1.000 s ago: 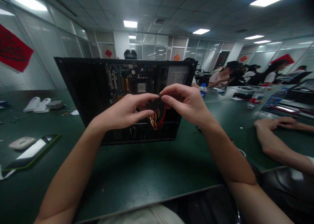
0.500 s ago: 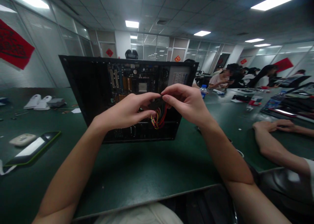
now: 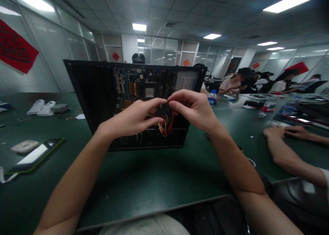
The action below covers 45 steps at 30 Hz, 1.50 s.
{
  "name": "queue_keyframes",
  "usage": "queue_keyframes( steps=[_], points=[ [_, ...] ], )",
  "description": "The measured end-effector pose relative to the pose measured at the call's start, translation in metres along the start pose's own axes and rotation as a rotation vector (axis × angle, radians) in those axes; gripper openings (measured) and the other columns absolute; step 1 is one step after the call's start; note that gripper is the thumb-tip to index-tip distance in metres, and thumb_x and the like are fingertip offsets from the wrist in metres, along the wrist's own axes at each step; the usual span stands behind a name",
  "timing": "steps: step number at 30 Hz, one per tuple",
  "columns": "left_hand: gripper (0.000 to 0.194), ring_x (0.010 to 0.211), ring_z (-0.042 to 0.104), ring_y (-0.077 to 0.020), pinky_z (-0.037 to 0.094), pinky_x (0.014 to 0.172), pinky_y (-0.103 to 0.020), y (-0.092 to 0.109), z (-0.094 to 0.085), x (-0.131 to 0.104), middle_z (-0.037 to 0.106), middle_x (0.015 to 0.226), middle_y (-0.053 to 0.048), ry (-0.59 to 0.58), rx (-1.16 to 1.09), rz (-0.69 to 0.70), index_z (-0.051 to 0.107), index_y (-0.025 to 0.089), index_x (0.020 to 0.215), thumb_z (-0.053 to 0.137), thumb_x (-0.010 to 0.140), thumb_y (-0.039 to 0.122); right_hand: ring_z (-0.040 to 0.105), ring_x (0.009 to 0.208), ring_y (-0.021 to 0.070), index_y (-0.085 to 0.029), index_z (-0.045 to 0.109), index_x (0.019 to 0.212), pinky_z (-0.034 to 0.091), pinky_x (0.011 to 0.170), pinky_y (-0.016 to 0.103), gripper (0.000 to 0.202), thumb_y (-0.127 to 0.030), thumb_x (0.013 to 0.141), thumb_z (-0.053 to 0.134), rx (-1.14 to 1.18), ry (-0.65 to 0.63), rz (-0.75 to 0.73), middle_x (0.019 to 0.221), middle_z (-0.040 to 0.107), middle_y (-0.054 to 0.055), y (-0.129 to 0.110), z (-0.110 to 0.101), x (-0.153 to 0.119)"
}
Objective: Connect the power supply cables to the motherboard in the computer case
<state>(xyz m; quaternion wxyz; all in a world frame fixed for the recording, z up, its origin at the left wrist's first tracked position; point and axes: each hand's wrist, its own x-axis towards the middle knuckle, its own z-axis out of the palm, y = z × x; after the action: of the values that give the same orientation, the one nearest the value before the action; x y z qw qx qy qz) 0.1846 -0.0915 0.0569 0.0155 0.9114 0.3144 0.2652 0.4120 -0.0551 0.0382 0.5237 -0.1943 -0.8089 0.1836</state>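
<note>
A black computer case [image 3: 84,94] stands upright on the table with its open side facing me. Inside it are the motherboard [image 3: 133,85] and, at the upper right, a power supply [image 3: 187,79] with a label. In front of the case, a bundle of red, yellow and black cables [image 3: 167,125] hangs between my hands. My left hand [image 3: 138,116] is closed around the cable bundle, thumb below and index finger above. My right hand [image 3: 191,106] pinches the upper end of the same bundle near my left index fingertip. What lies between the fingertips is dark and mostly hidden.
On the green table [image 3: 154,180], a phone [image 3: 37,156] and a pale case [image 3: 25,146] lie at left, with white objects [image 3: 41,107] behind. Another person's forearms [image 3: 282,142] rest at right. Bottles [image 3: 212,97] and several people are farther back.
Both hands keep nearly the same hold on the cables. My view has shifted slightly, and the other person's hands at right have moved a little.
</note>
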Motion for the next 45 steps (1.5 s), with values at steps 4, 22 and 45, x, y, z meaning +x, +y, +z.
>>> queue_keyframes(
  steps=[4, 22, 45],
  points=[
    [0.050, 0.082, 0.072, -0.0182, 0.052, 0.070, -0.025, -0.004, 0.001, 0.001, 0.075, 0.095, -0.005, -0.004, 0.036, 0.020, 0.052, 0.019, 0.142, 0.061, 0.097, 0.037, 0.061, 0.066, 0.0123, -0.017, 0.071, 0.097, 0.053, 0.061, 0.026, 0.023, -0.038, 0.091, 0.071, 0.016, -0.008, 0.002, 0.082, 0.069, 0.003, 0.000, 0.001, 0.000],
    [0.077, 0.082, 0.071, -0.0183, 0.051, 0.072, -0.026, -0.022, 0.009, 0.002, 0.076, 0.100, -0.006, 0.030, 0.184, 0.091, 0.042, 0.020, 0.154, 0.076, 0.086, 0.034, 0.059, 0.072, 0.0125, -0.018, 0.059, 0.108, 0.050, 0.062, 0.026, 0.029, -0.037, 0.089, 0.071, 0.244, -0.134, 0.098, 0.087, 0.065, 0.001, 0.031, 0.015, 0.009],
    [0.056, 0.104, 0.071, -0.0254, 0.053, 0.089, -0.033, -0.040, -0.004, -0.001, 0.075, 0.120, -0.010, 0.048, 0.270, 0.121, 0.063, 0.022, 0.135, 0.076, 0.084, 0.039, 0.053, 0.133, 0.0260, -0.020, 0.047, 0.139, 0.043, 0.115, 0.046, 0.059, -0.030, 0.086, 0.070, 0.271, -0.354, 0.112, 0.145, 0.054, 0.012, 0.033, 0.033, 0.004]
  ],
)
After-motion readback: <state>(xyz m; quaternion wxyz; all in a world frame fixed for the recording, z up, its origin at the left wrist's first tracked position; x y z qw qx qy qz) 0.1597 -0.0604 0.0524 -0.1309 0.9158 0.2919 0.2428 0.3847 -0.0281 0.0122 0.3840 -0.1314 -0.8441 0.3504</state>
